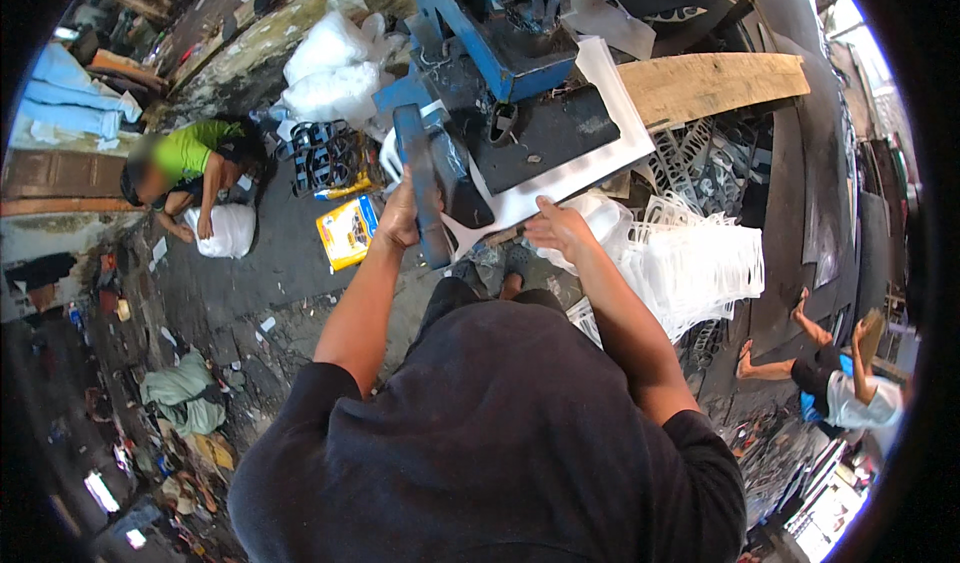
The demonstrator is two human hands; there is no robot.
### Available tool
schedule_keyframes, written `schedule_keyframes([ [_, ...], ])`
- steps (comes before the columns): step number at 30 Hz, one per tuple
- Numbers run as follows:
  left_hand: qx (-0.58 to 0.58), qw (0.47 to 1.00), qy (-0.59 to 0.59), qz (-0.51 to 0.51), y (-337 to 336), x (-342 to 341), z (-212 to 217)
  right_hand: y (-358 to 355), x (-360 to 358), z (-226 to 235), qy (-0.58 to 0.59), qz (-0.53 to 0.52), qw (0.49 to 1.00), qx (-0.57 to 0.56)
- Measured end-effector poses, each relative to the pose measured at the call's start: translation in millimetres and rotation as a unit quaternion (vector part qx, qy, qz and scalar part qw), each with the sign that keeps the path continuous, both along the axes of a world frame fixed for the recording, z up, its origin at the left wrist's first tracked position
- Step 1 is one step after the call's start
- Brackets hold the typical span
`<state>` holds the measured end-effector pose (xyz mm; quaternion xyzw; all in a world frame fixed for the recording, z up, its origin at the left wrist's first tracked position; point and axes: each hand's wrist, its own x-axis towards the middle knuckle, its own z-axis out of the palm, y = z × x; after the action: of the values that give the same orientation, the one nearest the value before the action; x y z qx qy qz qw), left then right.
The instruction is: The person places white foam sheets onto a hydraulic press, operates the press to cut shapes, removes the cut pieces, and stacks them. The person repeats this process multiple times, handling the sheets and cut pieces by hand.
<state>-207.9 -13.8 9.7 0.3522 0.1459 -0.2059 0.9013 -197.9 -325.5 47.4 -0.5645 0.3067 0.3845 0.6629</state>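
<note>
My left hand (pixel 400 215) is wrapped around the near end of a long dark blue-grey bar (pixel 425 188) that belongs to a blue metal machine (pixel 500 38). At the front edge of a white sheet (pixel 625 113), my right hand (pixel 560 227) has its fingers apart, with fingertips touching or very close to the edge. A black flat pad (pixel 560 133) lies over part of that sheet. Between the bar and the pad is a dark piece with a shiny surface; its kind is unclear.
White cut-out frames (pixel 700 263) are heaped at right, below a wooden board (pixel 715 85). White plastic bags (pixel 335 68) and a yellow packet (pixel 348 233) lie left. A person in green (pixel 195 153) crouches with a white bag; another sits far right (pixel 850 393).
</note>
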Motion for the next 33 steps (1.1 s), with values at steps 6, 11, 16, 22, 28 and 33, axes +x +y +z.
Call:
schedule_keyframes([
  [6, 0.289, 0.943, -0.159, 0.035, -29, 10, 50, 43, -6, 71, -0.475, 0.052, 0.857, -0.194],
  [11, 0.317, 0.920, -0.220, -0.069, -28, 10, 64, 80, 48, 140, -0.437, 0.150, 0.872, -0.162],
  [16, 0.487, 0.859, -0.086, 0.132, 0, -6, 36, 71, 28, 130, -0.428, 0.092, 0.888, -0.138],
  [22, 0.198, 0.980, 0.033, 0.003, -10, -52, 76, 48, -9, 132, -0.290, -0.138, 0.946, 0.043],
  [28, 0.254, 0.967, 0.004, -0.028, 4, -37, 86, 29, -48, 124, -0.518, 0.149, 0.753, -0.378],
  [33, 0.325, 0.925, 0.011, -0.199, 0, -13, 133, 31, -82, 152, -0.551, 0.485, 0.549, -0.399],
])
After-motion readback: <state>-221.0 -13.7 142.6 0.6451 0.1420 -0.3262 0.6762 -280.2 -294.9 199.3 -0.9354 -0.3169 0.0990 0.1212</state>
